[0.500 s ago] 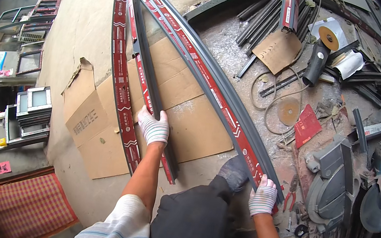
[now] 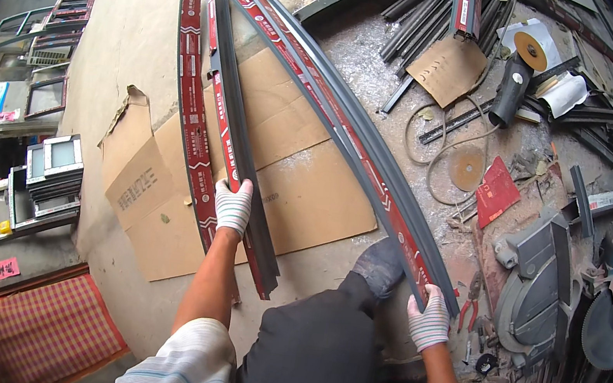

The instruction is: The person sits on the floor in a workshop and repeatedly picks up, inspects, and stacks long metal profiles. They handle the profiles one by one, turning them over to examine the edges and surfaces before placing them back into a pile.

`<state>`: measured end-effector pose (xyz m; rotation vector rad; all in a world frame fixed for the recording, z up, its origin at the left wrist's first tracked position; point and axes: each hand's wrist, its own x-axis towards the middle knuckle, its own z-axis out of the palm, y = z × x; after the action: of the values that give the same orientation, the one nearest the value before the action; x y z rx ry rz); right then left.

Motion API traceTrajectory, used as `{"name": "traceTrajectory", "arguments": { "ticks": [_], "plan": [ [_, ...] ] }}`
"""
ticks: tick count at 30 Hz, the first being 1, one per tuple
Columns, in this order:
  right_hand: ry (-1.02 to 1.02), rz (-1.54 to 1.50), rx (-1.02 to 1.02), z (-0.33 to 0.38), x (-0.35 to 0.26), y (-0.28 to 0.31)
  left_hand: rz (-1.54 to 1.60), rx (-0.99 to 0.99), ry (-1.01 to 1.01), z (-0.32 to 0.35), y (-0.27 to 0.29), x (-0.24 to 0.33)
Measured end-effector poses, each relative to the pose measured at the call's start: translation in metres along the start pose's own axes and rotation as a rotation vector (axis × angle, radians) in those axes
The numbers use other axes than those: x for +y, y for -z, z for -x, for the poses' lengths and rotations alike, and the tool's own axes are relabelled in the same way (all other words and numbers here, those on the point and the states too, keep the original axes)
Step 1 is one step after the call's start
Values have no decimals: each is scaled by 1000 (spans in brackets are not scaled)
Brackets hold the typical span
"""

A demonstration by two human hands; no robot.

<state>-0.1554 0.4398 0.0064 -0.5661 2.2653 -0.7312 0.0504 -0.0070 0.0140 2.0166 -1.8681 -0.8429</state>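
Note:
My gloved left hand (image 2: 232, 206) is closed round the left edge of a long dark grey metal profile (image 2: 243, 132) with red protective film on one side. To its left lies a second long profile (image 2: 194, 109), its red face up. My right hand (image 2: 429, 320), also in a striped white glove, grips the near end of a red-filmed profile (image 2: 394, 223). A grey profile (image 2: 419, 235) runs close along that one's right side. The far parts of these lengths reach away toward the top. My fingertips under the profiles are partly hidden.
Flattened cardboard (image 2: 320, 205) lies beneath the profiles. At right are an angle grinder (image 2: 510, 91), a looped cable (image 2: 435, 166), red-handled pliers (image 2: 470, 305), a grey cut-off saw (image 2: 534, 302) and scattered offcuts. Stacked window frames (image 2: 53, 183) stand at left. My shoe (image 2: 380, 268) is between the profiles.
My left hand has shifted a little left with the near end of its profile. The right-hand profile has tilted, showing less red film, and my right hand has moved slightly right.

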Motion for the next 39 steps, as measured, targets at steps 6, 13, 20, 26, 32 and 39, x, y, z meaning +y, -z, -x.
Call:
{"name": "traceTrajectory", "arguments": {
  "ticks": [6, 13, 20, 26, 32, 39],
  "plan": [
    [-1, -24, 2, 5, -17, 14, 132, -228, -9, -23, 25, 12],
    [-93, -37, -26, 19, -46, 56, 30, -114, -15, -80, 15, 38],
    [-127, -18, -80, 48, -35, 81, -268, 27, 2, -142, -14, 58],
    [-128, 23, -149, 47, -38, 112, -319, 30, 65, -162, -34, 102],
    [13, 315, 56, 31, -14, 141, -366, 135, 69, -166, -36, 104],
    [-59, 241, 8, 36, -63, 195, -441, 135, -31, -163, 4, 88]
  ]
}}
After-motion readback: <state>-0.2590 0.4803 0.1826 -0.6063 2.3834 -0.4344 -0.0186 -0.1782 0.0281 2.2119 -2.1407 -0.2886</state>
